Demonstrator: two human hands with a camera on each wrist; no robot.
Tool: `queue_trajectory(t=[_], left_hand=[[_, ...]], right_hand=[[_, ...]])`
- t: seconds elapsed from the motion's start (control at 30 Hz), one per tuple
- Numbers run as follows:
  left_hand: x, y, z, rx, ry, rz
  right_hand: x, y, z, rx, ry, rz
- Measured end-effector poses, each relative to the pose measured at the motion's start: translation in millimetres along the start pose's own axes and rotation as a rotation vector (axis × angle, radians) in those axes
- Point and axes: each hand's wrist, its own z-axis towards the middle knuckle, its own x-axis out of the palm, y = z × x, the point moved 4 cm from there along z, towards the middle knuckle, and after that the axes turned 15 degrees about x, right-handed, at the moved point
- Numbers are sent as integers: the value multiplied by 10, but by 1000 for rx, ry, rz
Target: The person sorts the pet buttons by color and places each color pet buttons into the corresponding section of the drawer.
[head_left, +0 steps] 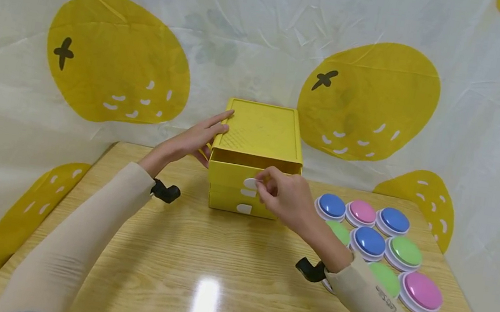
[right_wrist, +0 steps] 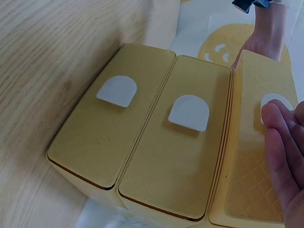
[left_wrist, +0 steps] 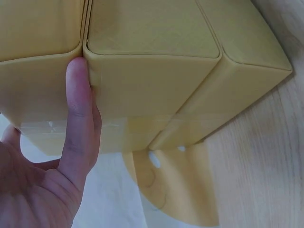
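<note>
A small yellow drawer box (head_left: 261,130) stands at the back of the table, with white half-round tabs on its drawer fronts. Its top drawer (head_left: 232,175) is pulled partway out, leaving a dark gap under the lid. My right hand (head_left: 285,194) pinches the white handle (head_left: 249,183) of that drawer; in the right wrist view the fingers partly cover the handle (right_wrist: 275,102). The two lower drawers (right_wrist: 173,137) sit flush. Against the box's left side and top edge rests my left hand (head_left: 196,136), its fingers mostly straight.
Several round push buttons in blue, pink and green, such as a pink one (head_left: 423,291), stand on white bases right of the box. The right forearm partly covers some. A white cloth (head_left: 260,27) with yellow fruit shapes hangs behind the wooden table (head_left: 153,271).
</note>
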Motion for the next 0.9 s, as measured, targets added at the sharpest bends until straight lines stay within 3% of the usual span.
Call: queue_trajectory(t=[0.13,0.37,0.9], left_hand=[[1,4,4,3,3,4],[-42,317,130,52,-41,33],[-60,332,138,43,-37,28]], right_hand=[[1,16,-40,-26,-9,-3],[-15,78,-130,-97,-45,-67],[-56,235,-316,-218,-129,-158]])
